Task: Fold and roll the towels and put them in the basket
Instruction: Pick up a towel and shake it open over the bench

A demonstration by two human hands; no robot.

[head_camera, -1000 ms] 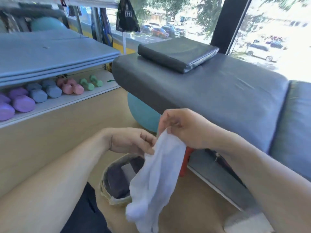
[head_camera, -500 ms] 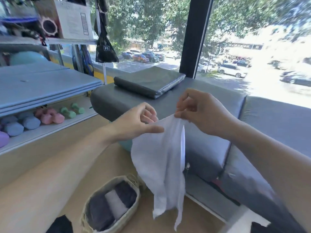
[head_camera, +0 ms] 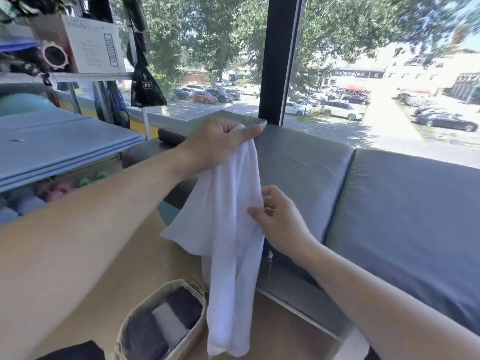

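A white towel hangs down in front of me, bunched at the top. My left hand grips its top end, raised at chest height. Lower down, my right hand pinches the towel's right edge with fingers curled. Below the towel, on the wooden floor, stands a woven basket holding rolled towels, two dark grey ones and a pale one between them. The towel's lower end hangs just right of the basket's rim.
A grey padded bench runs along the window on the right, with a folded dark mat on its far end. A shelf at left carries blue mats and small dumbbells. A teal ball sits under the bench.
My left hand has lifted the towel's top higher and taken it alone. My right hand has let go of the top and slid down to the towel's right edge. The view has tilted up.
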